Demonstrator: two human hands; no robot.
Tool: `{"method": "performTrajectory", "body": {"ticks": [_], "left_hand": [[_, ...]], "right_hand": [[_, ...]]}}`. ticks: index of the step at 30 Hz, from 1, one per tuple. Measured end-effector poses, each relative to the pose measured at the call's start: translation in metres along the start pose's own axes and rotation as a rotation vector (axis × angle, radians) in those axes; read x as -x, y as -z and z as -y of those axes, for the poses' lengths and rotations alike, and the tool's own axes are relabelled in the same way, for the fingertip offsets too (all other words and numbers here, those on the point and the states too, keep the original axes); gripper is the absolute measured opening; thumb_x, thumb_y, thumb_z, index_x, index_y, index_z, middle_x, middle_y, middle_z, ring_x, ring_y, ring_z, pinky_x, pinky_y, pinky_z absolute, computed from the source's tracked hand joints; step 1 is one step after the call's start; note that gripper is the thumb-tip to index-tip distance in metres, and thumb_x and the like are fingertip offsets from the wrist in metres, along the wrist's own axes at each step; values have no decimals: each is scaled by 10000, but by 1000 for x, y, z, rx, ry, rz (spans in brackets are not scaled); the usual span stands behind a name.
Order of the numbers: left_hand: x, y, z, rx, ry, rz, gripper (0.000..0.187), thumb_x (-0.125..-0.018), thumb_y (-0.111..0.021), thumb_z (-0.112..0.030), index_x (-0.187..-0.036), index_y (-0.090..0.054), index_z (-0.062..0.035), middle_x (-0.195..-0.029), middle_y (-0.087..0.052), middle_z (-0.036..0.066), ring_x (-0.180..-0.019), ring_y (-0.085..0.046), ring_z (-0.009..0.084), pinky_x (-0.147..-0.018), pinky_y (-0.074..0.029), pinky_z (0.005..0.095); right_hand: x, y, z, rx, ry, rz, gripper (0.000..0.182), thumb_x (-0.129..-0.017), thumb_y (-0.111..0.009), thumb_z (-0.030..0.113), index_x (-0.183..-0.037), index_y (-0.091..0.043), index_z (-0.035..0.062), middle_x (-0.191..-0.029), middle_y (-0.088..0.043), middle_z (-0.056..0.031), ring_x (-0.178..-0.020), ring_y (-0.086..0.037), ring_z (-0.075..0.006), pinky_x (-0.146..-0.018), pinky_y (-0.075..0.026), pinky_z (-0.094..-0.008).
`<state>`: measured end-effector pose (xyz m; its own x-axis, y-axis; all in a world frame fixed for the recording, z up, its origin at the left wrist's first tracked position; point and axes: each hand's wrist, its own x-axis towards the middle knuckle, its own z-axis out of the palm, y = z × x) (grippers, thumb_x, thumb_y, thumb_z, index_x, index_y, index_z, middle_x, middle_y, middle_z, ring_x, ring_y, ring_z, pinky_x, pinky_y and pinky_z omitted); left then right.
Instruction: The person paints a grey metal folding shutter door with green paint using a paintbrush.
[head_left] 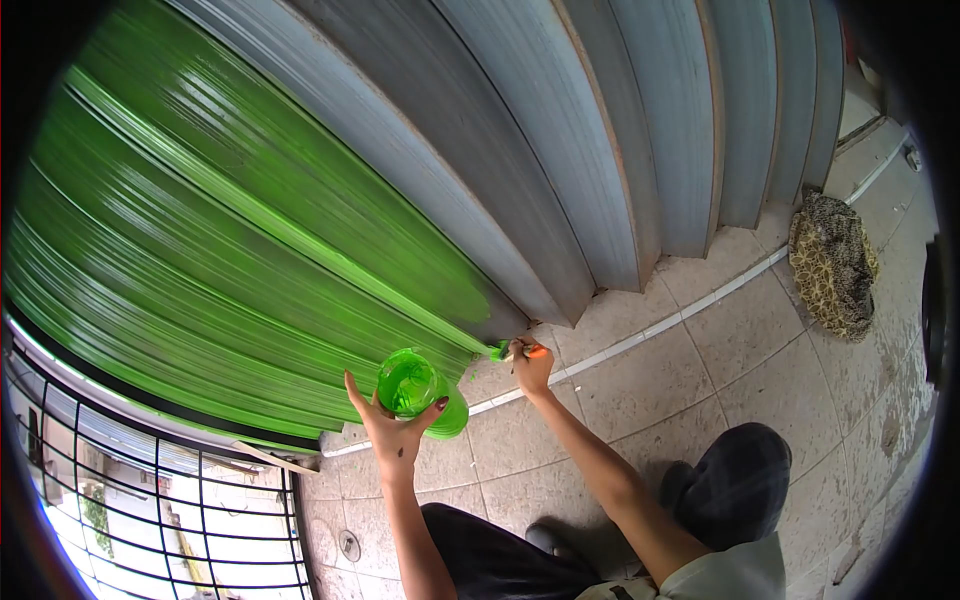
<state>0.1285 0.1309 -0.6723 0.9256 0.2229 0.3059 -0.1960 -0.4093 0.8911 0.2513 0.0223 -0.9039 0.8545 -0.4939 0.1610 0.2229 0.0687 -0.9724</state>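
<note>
My left hand (398, 432) grips a container of bright green paint (410, 385), its thumb and fingers spread around the sides and its open top facing me. In my right hand (532, 368) is a paintbrush (500, 351), its bristles coated green and held against the lower edge of the corrugated metal shutter. Fresh, glossy green paint (250, 190) covers the left part of that shutter. Farther right, the metal panels (560, 130) are bare grey. The handle of the brush is mostly hidden by my fingers, with a bit of orange showing.
Beige floor tiles (640, 375) with a pale strip (700, 303) run along the shutter's foot. A patterned cloth (835, 265) lies on the floor at right. Lower left stands a black metal grille (150, 480). A round drain (348, 545) sits in the floor near it.
</note>
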Motion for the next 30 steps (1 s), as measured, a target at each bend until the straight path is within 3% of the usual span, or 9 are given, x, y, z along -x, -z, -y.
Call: {"method": "performTrajectory", "body": {"ticks": [3,7,11,15,20,24,26,29,30], "left_hand": [[0,1,3,-20,-44,-9,1215,-589,-792,94,-1454,40,-92,-1176,-510,206,-1029,-579,280,-857,-528,382],[1,0,-1,6,1,-1,1238,-579,-818,57,-1450,50,-84,-1180,-496,208,-1042,-562,268,-880,-508,377],[0,0,0,-28,18,-13,1247,-573,-827,48,-1449,52,-78,-1171,-497,208,-1047,-554,261,-887,-494,366],[1,1,0,-55,3,-21,1202,-595,-776,107,-1447,55,-64,-1175,-497,208,-1027,-575,269,-858,-520,369],[0,4,2,-32,17,-29,1258,-564,-832,38,-1446,59,-65,-1170,-504,213,-1021,-570,264,-864,-509,356],[0,4,2,-49,12,-35,1260,-566,-834,34,-1446,62,-67,-1161,-518,208,-1019,-573,261,-869,-508,359],[-1,4,5,-73,-3,-28,1263,-565,-834,34,-1446,65,-69,-1155,-523,203,-1019,-573,260,-868,-509,363],[-1,4,4,-29,9,-24,1263,-565,-830,42,-1446,68,-73,-1156,-523,199,-1026,-571,262,-866,-512,370],[1,5,4,-36,6,-27,1232,-580,-804,74,-1447,59,-70,-1161,-518,202,-1023,-574,263,-861,-518,372]], "right_hand": [[-17,-22,43,-411,-48,31,164,-877,-575,119,-780,-621,-5,-586,-574,-15,-534,-532,-71,-496,-416,-245],[-32,-22,162,-800,25,207,155,-891,-564,122,-818,-625,-1,-600,-587,-7,-520,-536,-59,-462,-403,-216],[-23,-23,148,-713,120,211,153,-896,-554,109,-820,-621,-5,-634,-593,-18,-518,-528,-58,-462,-401,-211],[6,-17,32,-425,112,93,164,-894,-552,102,-796,-619,-11,-630,-579,-12,-509,-515,-61,-450,-382,-205],[15,6,-6,-349,-119,-9,112,-876,-550,57,-821,-621,-10,-612,-572,-10,-589,-531,-78,-555,-422,-232],[-31,-24,107,-630,165,-55,180,-891,-589,146,-788,-605,-1,-603,-562,-14,-519,-506,-59,-470,-378,-219],[-43,-20,170,-768,136,55,200,-896,-584,161,-785,-604,-4,-601,-571,-18,-485,-501,-64,-445,-366,-220],[-40,-30,183,-761,304,114,196,-895,-575,146,-784,-599,-13,-603,-579,-36,-480,-511,-79,-448,-374,-231],[-36,-29,161,-570,376,122,175,-889,-571,131,-792,-600,-11,-621,-591,-72,-490,-547,-121,-459,-393,-250]]}}
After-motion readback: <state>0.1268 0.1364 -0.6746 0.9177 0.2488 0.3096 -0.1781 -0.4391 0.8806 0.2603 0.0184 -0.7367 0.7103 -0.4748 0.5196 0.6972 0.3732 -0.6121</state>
